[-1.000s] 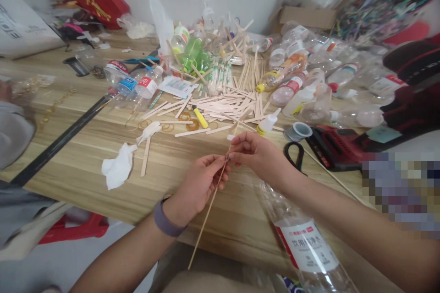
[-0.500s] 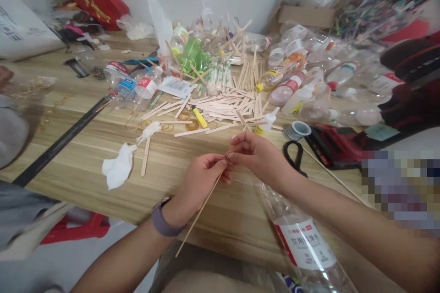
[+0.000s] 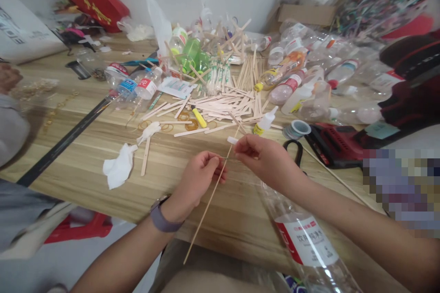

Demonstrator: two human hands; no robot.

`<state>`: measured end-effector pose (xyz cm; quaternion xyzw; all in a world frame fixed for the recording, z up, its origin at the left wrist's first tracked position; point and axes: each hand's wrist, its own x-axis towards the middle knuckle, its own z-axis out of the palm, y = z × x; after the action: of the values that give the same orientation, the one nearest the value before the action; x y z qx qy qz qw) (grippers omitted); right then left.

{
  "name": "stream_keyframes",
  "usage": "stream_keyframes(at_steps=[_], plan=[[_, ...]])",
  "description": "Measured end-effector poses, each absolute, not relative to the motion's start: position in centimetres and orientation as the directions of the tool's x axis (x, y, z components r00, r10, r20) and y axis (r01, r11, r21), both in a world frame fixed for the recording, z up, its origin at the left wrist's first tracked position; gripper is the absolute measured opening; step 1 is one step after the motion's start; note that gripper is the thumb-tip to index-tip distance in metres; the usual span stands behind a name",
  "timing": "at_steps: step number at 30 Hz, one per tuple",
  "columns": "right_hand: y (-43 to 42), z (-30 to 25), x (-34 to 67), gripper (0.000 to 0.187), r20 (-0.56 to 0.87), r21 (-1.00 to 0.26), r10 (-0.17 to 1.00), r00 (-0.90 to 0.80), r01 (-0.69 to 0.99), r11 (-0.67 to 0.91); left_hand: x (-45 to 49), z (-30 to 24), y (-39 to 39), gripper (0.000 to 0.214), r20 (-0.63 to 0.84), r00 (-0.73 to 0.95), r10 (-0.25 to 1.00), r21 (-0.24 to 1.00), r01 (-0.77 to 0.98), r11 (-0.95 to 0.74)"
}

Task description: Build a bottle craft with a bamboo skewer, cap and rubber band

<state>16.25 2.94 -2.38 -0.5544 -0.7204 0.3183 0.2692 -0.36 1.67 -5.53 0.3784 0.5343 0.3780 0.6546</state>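
Note:
A thin wooden skewer slants between my hands, its lower end over the table's near edge. Fingers closed, my left hand pinches a thin wire or thread that crosses the skewer. My right hand is also closed in a pinch on the other side, seemingly on the same strand; its fingertips partly hide this. A small white piece shows at the right fingertips, too small to identify. A flat wooden stick lies just beyond. Below my right forearm is a large clear plastic bottle.
Loose wooden sticks, a yellow-handled tool and a small glue bottle lie ahead. At right are a wire spool, black scissor handles and a red-black power tool. Plastic bottles crowd the back. Another person's hand appears at far left.
My hands have drawn apart, the right one moving slightly right. More of the skewer's upper part, the strand and the white piece now show between them.

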Motion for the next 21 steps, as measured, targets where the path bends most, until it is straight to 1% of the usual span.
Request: stream_keyframes(at_steps=[5, 8, 11, 14, 16, 19, 21], plan=[[2.50, -2.42, 17.05, 0.020, 0.105, -0.565, 0.922, -0.374, 0.740, 0.364, -0.54, -5.25, 1.70, 0.011, -0.450, 0.089, 0.888, 0.884, -0.095, 0.458], [2.40, -2.63, 17.20, 0.021, 0.101, -0.461, 0.887, -0.451, 0.769, 0.443, -0.52, -5.19, 1.69, 0.013, -0.457, 0.079, 0.886, 0.880, -0.100, 0.464], [2.44, -2.76, 17.14, 0.020, 0.079, -0.388, 0.858, -0.507, 0.778, 0.495, -0.49, -5.21, 1.67, 0.016, -0.450, 0.066, 0.891, 0.885, -0.099, 0.454], [2.52, -2.85, 17.04, 0.020, 0.067, -0.356, 0.837, -0.543, 0.771, 0.529, -0.43, -5.21, 1.61, 0.014, -0.396, 0.045, 0.917, 0.907, -0.136, 0.399], [2.55, -2.90, 16.99, 0.020, 0.062, -0.355, 0.829, -0.555, 0.764, 0.538, -0.28, -5.19, 1.52, 0.011, -0.344, 0.057, 0.937, 0.912, -0.217, 0.348], [2.52, -2.89, 16.91, 0.021, 0.055, -0.382, 0.835, -0.548, 0.761, 0.524, 0.11, -5.15, 1.29, 0.008, -0.289, 0.104, 0.952, 0.880, -0.362, 0.307], [2.47, -2.76, 16.87, 0.021, 0.042, -0.413, 0.848, -0.529, 0.764, 0.497, 0.36, -5.16, 1.12, 0.007, -0.265, 0.114, 0.958, 0.866, -0.410, 0.288]])
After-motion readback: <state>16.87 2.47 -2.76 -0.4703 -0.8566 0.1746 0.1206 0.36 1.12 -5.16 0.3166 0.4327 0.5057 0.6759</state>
